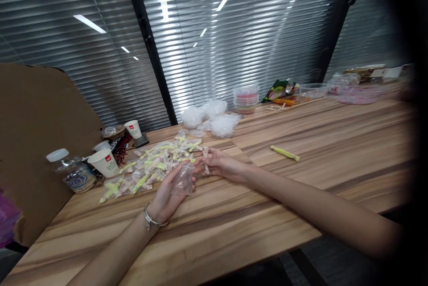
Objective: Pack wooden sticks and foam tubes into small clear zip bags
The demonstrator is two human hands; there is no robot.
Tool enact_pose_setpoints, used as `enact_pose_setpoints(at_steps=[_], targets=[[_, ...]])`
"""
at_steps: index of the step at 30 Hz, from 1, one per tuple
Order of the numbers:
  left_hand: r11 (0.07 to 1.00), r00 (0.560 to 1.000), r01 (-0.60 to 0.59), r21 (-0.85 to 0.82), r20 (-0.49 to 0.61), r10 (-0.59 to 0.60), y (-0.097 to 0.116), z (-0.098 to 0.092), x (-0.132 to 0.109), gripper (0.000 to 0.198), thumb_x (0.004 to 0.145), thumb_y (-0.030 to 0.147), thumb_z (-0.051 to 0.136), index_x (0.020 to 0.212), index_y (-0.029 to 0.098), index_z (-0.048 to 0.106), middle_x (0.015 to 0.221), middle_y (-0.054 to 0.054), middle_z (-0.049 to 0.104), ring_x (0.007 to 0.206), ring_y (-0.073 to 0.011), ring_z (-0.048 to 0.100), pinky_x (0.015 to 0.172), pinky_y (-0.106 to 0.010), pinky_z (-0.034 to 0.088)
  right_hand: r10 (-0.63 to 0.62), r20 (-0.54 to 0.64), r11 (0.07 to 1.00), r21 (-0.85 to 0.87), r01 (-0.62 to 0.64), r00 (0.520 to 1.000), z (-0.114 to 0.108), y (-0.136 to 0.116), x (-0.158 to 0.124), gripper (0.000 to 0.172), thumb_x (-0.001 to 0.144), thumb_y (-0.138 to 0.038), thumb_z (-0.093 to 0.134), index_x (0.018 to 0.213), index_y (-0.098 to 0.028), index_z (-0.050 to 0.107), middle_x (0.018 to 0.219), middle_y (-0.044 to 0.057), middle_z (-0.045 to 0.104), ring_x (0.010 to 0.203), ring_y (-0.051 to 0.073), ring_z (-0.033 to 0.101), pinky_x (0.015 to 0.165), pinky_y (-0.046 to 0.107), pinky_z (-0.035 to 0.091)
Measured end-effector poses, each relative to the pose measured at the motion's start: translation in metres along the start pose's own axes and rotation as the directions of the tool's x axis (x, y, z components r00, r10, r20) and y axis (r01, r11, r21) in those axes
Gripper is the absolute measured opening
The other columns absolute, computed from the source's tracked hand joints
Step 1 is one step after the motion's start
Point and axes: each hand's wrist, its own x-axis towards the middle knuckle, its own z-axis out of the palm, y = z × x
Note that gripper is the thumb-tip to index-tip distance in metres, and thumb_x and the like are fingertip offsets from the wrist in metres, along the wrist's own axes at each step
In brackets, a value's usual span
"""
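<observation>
My left hand, a silver bracelet on its wrist, is closed on a small clear plastic bag. Just to its right, my right hand pinches a short pale pink stick held upright close to the bag's opening. The bag looks flat, with nothing visible inside. Behind and left of both hands spreads a pile of small clear bags with yellow and pale pink sticks in them. A single yellow stick lies loose on the table to the right.
Paper cups and a plastic jar stand at the left beside a cardboard panel. White, puffy plastic bags and stacked round tubs sit along the back. Packets and pink plastic trays lie at the far right.
</observation>
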Motion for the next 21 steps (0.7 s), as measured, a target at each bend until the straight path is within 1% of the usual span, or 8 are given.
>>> enact_pose_setpoints(at_steps=[2,4,5,7,11,13,18,21], targets=[[1.0,1.0,0.002,0.013,0.01,-0.002,0.0002,0.0006,-0.0004,0.025,0.088,0.03,0.053,0.11,0.018,0.06,0.1,-0.008,0.067,0.075,-0.0167,0.063,0.07,-0.031,0.05,-0.039,-0.012,0.996,-0.079,0.038,0.999,0.0007,-0.0007,0.0015,0.036,0.072,-0.037,0.074,0.093,-0.016,0.053,0.094,0.007,0.066,0.076,0.013,0.063,0.067,0.024,0.048],[1.0,0.999,0.003,0.03,0.037,-0.004,0.0005,0.0014,-0.0005,0.028,0.089,0.032,0.051,0.11,0.017,0.06,0.106,-0.01,0.065,0.077,-0.0171,0.063,0.07,-0.031,0.05,-0.094,-0.03,0.976,-0.198,0.086,0.995,0.0008,-0.0019,0.003,0.034,0.073,-0.041,0.072,0.087,-0.014,0.056,0.084,0.006,0.067,0.062,0.009,0.057,0.058,0.02,0.042],[0.999,0.999,0.001,0.039,0.054,-0.004,0.0005,0.0019,-0.0006,0.029,0.09,0.034,0.049,0.11,0.016,0.061,0.107,-0.011,0.065,0.078,-0.0173,0.063,0.071,-0.031,0.051,-0.12,-0.041,0.959,-0.264,0.105,0.992,0.0007,-0.0027,0.0037,0.034,0.074,-0.043,0.07,0.085,-0.014,0.058,0.081,0.005,0.067,0.059,0.008,0.054,0.054,0.02,0.039],[0.999,0.997,0.001,0.055,0.08,-0.005,0.0006,0.0028,-0.0008,0.032,0.091,0.036,0.048,0.11,0.014,0.062,0.11,-0.012,0.064,0.08,-0.0177,0.063,0.072,-0.031,0.051,-0.161,-0.049,0.913,-0.386,0.13,0.986,0.0004,-0.0047,0.0044,0.034,0.076,-0.045,0.067,0.086,-0.014,0.062,0.078,0.005,0.066,0.061,0.009,0.052,0.052,0.02,0.034],[0.997,0.995,0.003,0.083,0.096,-0.011,0.0007,0.0043,-0.0025,0.035,0.091,0.038,0.048,0.108,0.011,0.062,0.109,-0.014,0.063,0.08,-0.0184,0.062,0.074,-0.031,0.051,-0.198,0.001,0.826,-0.539,0.167,0.98,0.0012,-0.0082,0.0033,0.038,0.081,-0.048,0.06,0.09,-0.012,0.068,0.079,0.004,0.065,0.069,0.013,0.053,0.056,0.022,0.033],[0.995,0.994,0.003,0.101,0.11,-0.014,0.0007,0.005,-0.0036,0.035,0.091,0.038,0.047,0.107,0.01,0.062,0.107,-0.015,0.064,0.079,-0.0187,0.062,0.073,-0.031,0.05,-0.215,-0.006,0.803,-0.571,0.173,0.977,0.0018,-0.0085,0.0026,0.038,0.081,-0.047,0.059,0.091,-0.011,0.069,0.081,0.004,0.064,0.07,0.013,0.051,0.058,0.023,0.034],[0.993,0.992,-0.001,0.121,0.123,-0.014,0.0004,0.0048,-0.0041,0.036,0.092,0.038,0.046,0.107,0.009,0.06,0.107,-0.017,0.063,0.08,-0.0187,0.061,0.073,-0.03,0.049,-0.294,-0.101,0.796,-0.577,0.185,0.95,0.001,-0.0074,0.0034,0.03,0.081,-0.038,0.061,0.099,-0.015,0.065,0.094,0.005,0.062,0.071,0.011,0.05,0.064,0.024,0.038],[0.991,0.991,-0.003,0.135,0.135,-0.016,-0.0009,0.0025,-0.0027,0.037,0.091,0.038,0.046,0.11,0.009,0.058,0.108,-0.017,0.063,0.08,-0.0189,0.061,0.074,-0.031,0.049,-0.328,-0.132,0.818,-0.534,0.211,0.936,0.002,-0.0096,0.0041,0.026,0.076,-0.034,0.067,0.094,-0.016,0.061,0.089,0.002,0.06,0.071,0.011,0.05,0.066,0.023,0.038]])
